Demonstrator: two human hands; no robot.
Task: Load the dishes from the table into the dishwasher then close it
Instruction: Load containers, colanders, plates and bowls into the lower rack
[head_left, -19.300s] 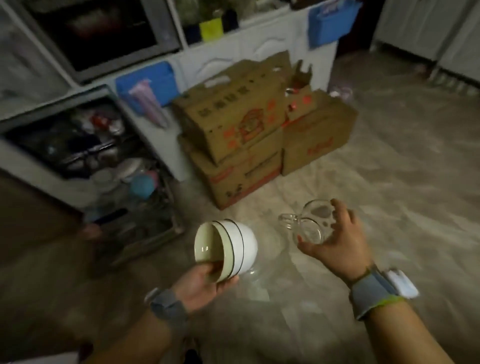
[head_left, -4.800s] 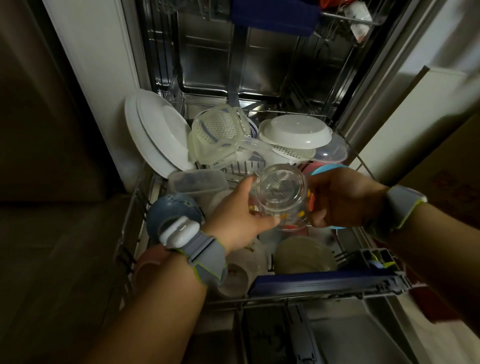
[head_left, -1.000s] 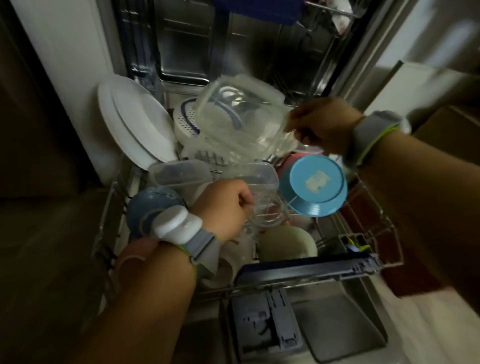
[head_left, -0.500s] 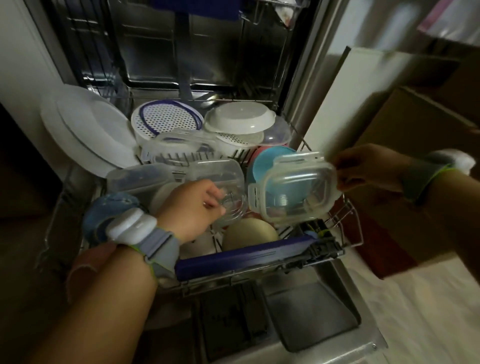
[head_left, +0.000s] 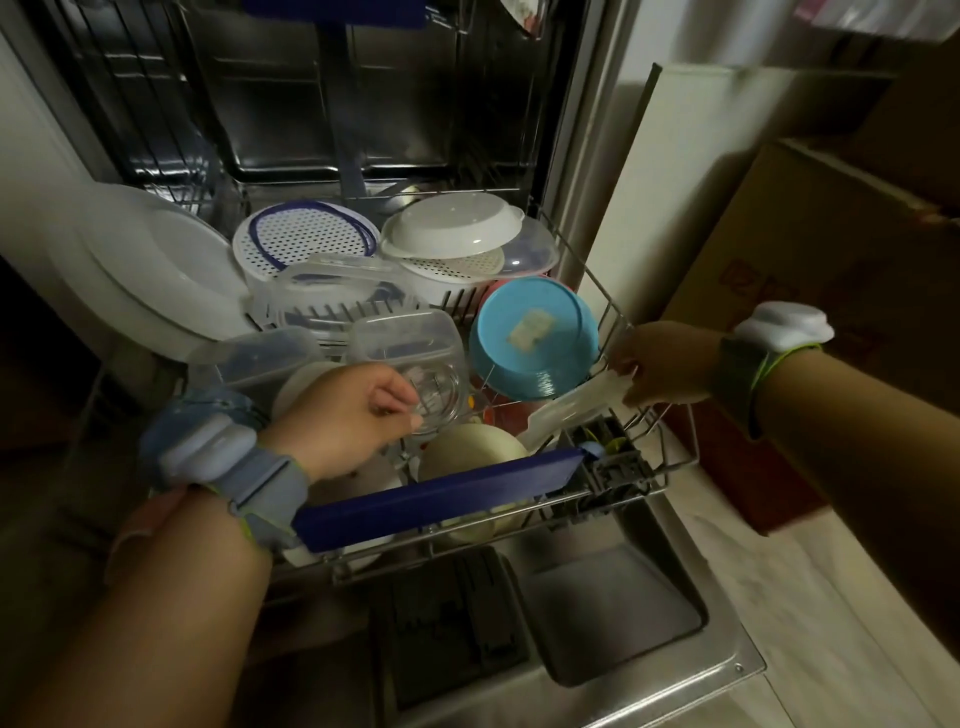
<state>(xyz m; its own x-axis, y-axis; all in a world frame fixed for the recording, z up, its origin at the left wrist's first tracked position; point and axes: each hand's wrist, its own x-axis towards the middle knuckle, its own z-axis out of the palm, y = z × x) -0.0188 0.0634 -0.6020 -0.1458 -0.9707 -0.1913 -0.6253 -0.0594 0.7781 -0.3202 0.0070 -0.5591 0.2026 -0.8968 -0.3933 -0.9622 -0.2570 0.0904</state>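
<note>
Head view. The dishwasher door (head_left: 613, 613) lies open and the lower rack (head_left: 670, 462) is drawn out over it, crowded with dishes. The left hand (head_left: 343, 415) reaches into the middle of the rack, its fingers curled on the rim of a clear glass cup (head_left: 441, 397) that sits tilted among the dishes, in front of a clear tub (head_left: 400, 338) and just above a cream bowl (head_left: 470, 449). The right hand (head_left: 662, 364) is at the rack's right edge, pinching a clear plastic lid (head_left: 576, 405) that lies low and edge-on between a blue bowl (head_left: 535, 338) and the rack's blue handle bar (head_left: 441, 496). The hands are well apart.

White plates (head_left: 161, 270) stand at the rack's left; a perforated strainer (head_left: 301, 239) and an upturned white dish (head_left: 452, 223) sit at the back. A cardboard box (head_left: 841, 291) stands on the floor to the right.

Change from half a second ago: the lid, then held face-on above the blue bowl and hiding most of it, is now lowered toward the rack's right front corner, so the bowl's base shows whole. The right hand has dropped with it. The left hand keeps its hold on the cup, in much the same place.
</note>
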